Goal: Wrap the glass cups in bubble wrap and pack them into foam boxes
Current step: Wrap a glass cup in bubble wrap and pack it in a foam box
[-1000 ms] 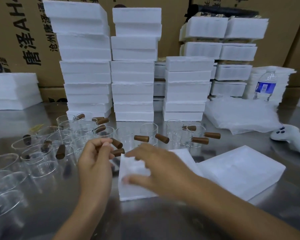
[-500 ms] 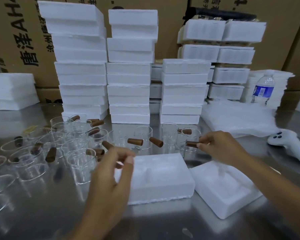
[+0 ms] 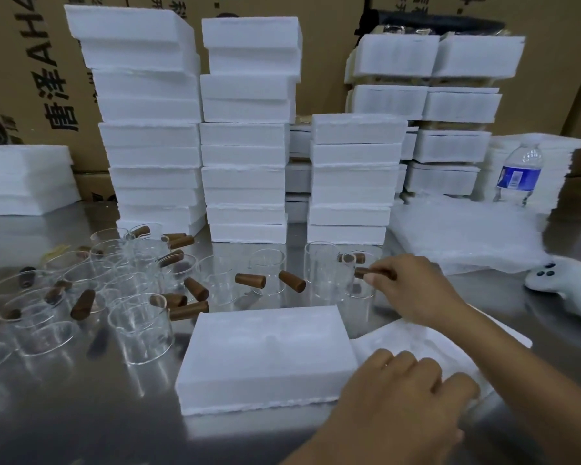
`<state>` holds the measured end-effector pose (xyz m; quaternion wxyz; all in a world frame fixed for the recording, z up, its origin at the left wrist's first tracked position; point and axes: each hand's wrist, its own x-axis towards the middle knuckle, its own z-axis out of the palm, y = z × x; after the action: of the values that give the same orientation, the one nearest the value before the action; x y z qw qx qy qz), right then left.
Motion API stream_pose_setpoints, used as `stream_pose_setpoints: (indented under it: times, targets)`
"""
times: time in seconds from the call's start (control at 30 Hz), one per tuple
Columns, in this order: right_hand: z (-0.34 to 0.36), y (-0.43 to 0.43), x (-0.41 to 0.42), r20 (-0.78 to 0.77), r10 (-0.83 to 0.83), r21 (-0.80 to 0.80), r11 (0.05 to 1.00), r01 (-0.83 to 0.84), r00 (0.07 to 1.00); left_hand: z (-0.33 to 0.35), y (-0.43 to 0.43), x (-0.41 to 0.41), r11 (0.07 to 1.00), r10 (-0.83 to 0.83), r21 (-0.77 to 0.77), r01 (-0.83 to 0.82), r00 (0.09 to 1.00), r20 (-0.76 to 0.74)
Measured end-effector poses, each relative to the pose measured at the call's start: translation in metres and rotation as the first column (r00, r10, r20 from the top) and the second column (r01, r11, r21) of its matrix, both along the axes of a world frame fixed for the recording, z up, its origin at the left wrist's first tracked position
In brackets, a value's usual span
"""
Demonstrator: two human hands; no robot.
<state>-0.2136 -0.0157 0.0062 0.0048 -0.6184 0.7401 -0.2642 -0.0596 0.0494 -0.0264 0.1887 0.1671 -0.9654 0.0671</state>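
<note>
A closed white foam box (image 3: pixel 265 357) lies on the steel table in front of me. To its right lies a second foam piece (image 3: pixel 416 337); my left hand (image 3: pixel 406 394) rests on its near part with fingers curled. My right hand (image 3: pixel 413 286) pinches the brown wooden handle of a clear glass cup (image 3: pixel 361 290) standing just behind the box. Several more glass cups with wooden handles (image 3: pixel 138 330) crowd the table's left and middle. A pile of bubble wrap sheets (image 3: pixel 463 236) lies at the back right.
Tall stacks of white foam boxes (image 3: pixel 148 139) line the back, with cardboard cartons (image 3: pixel 31 62) behind them. A water bottle (image 3: pixel 517 176) stands at the far right. A white controller (image 3: pixel 564 290) lies on the table to the right.
My right hand left the foam box and took a cup's handle behind it. My left hand crossed from beside the cups to the right foam piece.
</note>
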Motion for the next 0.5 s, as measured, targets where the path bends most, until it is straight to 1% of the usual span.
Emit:
stream_pose_setpoints:
  times: [0.03, 0.1, 0.17, 0.2, 0.27, 0.3, 0.33, 0.37, 0.4, 0.43, 0.47, 0.5]
  targets:
    - [0.001, 0.003, 0.000, 0.027, 0.022, -0.063, 0.998, -0.021, 0.999, -0.001, -0.004, 0.000, 1.000, -0.005, 0.021, 0.005, 1.000, -0.019]
    - [0.003, 0.008, 0.002, 0.155, 0.092, -0.209, 0.976, -0.058, 0.984, -0.002, -0.014, 0.004, 0.997, -0.041, 0.056, 0.044, 0.998, -0.055]
    - [0.008, 0.014, 0.003, 0.298, 0.187, -0.334, 0.939, -0.081, 0.936, 0.003, -0.023, 0.009, 0.998, -0.047, 0.039, 0.050, 0.996, -0.071]
    - [0.010, 0.016, 0.003, 0.333, 0.227, -0.379, 0.921, -0.090, 0.915, 0.006, -0.029, 0.013, 0.999, -0.040, 0.031, 0.042, 0.996, -0.075]
    - [0.013, 0.023, 0.002, 0.326, 0.270, -0.445, 0.889, -0.105, 0.906, 0.009, -0.038, 0.018, 0.984, -0.069, 0.145, 0.099, 0.978, -0.198]
    - [0.014, 0.026, 0.002, 0.327, 0.286, -0.467, 0.878, -0.110, 0.901, 0.011, -0.040, 0.022, 0.952, -0.059, 0.272, 0.139, 0.958, -0.282]
    - [0.015, 0.029, 0.000, 0.337, 0.306, -0.478, 0.870, -0.118, 0.891, 0.014, -0.041, 0.026, 0.918, -0.013, 0.358, 0.168, 0.917, -0.398]
    - [0.015, 0.031, -0.001, 0.343, 0.323, -0.475, 0.870, -0.134, 0.882, 0.016, -0.043, 0.029, 0.899, 0.068, 0.398, 0.181, 0.841, -0.537]
    - [0.015, 0.033, -0.002, 0.339, 0.338, -0.463, 0.872, -0.157, 0.878, 0.017, -0.046, 0.032, 0.888, 0.155, 0.420, 0.188, 0.737, -0.658]
    - [0.014, 0.034, -0.002, 0.330, 0.352, -0.445, 0.876, -0.184, 0.876, 0.019, -0.051, 0.034, 0.867, 0.242, 0.456, 0.200, 0.631, -0.737]
    - [0.014, 0.035, -0.003, 0.329, 0.366, -0.423, 0.881, -0.211, 0.871, 0.024, -0.055, 0.036, 0.827, 0.322, 0.510, 0.239, 0.541, -0.777]
    - [0.013, 0.036, -0.003, 0.333, 0.378, -0.405, 0.885, -0.231, 0.864, 0.027, -0.060, 0.038, 0.774, 0.397, 0.563, 0.289, 0.472, -0.787]
